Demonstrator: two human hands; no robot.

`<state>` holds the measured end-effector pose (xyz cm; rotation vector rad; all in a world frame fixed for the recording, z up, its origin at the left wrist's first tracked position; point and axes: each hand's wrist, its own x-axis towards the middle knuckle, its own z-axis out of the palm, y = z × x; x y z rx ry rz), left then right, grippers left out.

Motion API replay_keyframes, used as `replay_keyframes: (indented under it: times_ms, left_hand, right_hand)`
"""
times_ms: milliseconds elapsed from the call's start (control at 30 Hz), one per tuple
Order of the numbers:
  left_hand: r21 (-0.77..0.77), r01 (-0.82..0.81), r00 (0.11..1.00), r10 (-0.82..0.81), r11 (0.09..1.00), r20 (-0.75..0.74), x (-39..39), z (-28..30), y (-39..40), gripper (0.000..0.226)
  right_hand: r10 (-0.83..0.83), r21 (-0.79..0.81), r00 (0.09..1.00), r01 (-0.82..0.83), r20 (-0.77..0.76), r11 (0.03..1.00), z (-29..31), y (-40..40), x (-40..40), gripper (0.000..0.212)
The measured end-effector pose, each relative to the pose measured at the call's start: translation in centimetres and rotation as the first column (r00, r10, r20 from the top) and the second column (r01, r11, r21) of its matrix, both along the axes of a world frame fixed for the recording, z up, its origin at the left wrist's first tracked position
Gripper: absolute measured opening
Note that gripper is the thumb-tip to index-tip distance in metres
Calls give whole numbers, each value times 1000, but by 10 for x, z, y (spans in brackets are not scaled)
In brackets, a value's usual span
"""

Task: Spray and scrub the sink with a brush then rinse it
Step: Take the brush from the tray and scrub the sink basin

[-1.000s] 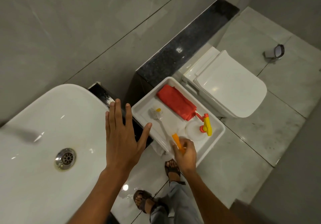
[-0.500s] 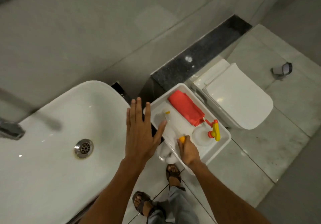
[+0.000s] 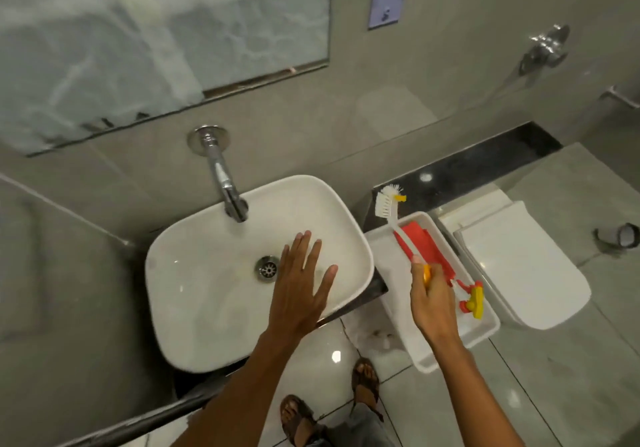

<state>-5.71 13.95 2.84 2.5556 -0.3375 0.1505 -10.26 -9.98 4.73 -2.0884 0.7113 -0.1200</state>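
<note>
Both hands are out in front: the left hand [image 3: 300, 283] hangs flat with fingers spread over the right half of the white rounded-rectangle ceramic sink [image 3: 194, 294], gripping nothing, while the right hand [image 3: 433, 302] is clenched round the orange grip of the white long-handled scrub brush [image 3: 393, 212]. That brush is lifted clear, its bristle head up over the black stone ledge [image 3: 485, 166] and its handle slanting down across the white rectangular plastic tray [image 3: 388, 266] just right of the sink. A closed white toilet [image 3: 519, 266] stands beyond the tray. In the tray lies the red spray bottle with a yellow trigger [image 3: 431, 249], nozzle toward the person. A chrome wall tap [image 3: 225, 183] reaches over the basin's back rim, and the round metal drain [image 3: 267, 268] sits near the left hand's fingertips.
</note>
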Motion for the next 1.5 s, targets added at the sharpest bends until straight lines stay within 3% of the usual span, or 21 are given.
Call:
replay_keyframes:
  times_ms: [133, 233, 300, 433, 533, 600, 667, 800, 900, 967, 1100, 1167, 1267, 1400, 1500]
  left_hand:
    - [-35, -201, 980, 201, 979, -8, -19, -3, 84, 60]
    - [-92, -551, 834, 544, 830, -90, -26, -5, 152, 66]
    - [-42, -639, 765, 630, 768, -131, -33, -9, 186, 73]
    - [-12, -637, 759, 623, 771, -190, -51, -27, 196, 72]
    - [-73, -691, 713, 662, 719, -232, -52, -30, 195, 71]
    - [-73, -693, 710, 660, 718, -247, -50, -33, 197, 70]
    - [-67, -694, 705, 658, 716, -265, -51, -37, 201, 70]
    - [-57, -687, 708, 650, 725, -276, -51, -39, 201, 71]
    - [-64, -688, 705, 643, 723, -299, -50, -36, 203, 71]
    - [-71, -689, 702, 640, 721, -313, -50, -35, 201, 72]
    - [-83, -692, 701, 638, 717, -319, -50, -32, 200, 73]
    - [-84, -695, 699, 643, 714, -314, -49, -32, 200, 73]
    - [-95, -703, 692, 649, 704, -316, -48, -34, 200, 72]
    - [-117, -702, 696, 642, 702, -320, -49, -36, 200, 72]
    - [-120, -700, 696, 636, 704, -333, -50, -40, 202, 72]
  right_hand:
    - [143, -34, 990, -143, 7, 989, 40, 53, -8, 46]
    - [294, 20, 954, -293, -59, 956, 57, 98, -16, 44]
    - [407, 61, 901, -402, -152, 914, 61, 131, -18, 45]
    - [592, 57, 707, -622, -387, 781, 55, 199, -21, 35]
    - [634, -18, 488, -800, -600, 599, 38, 242, -24, 12]
    - [635, -35, 409, -856, -656, 515, 24, 263, -23, 32]
    - [599, -76, 446, -839, -665, 539, 13, 273, -11, 46]
    - [365, -186, 687, -588, -629, 787, 11, 234, 42, 37]
    - [244, -256, 725, -505, -643, 825, 17, 180, 70, 40]
    - [278, -270, 639, -622, -718, 735, 23, 162, 69, 38]
    - [468, -122, 318, -908, -825, 402, 34, 187, 14, 39]
    - [530, -67, 281, -920, -800, 387, 38, 219, -14, 40]
    - [591, -30, 340, -882, -731, 470, 33, 273, -19, 45]
    - [581, -17, 523, -752, -623, 659, 21, 315, 31, 36]
    - [535, -115, 623, -706, -571, 699, 19, 304, 78, 32]
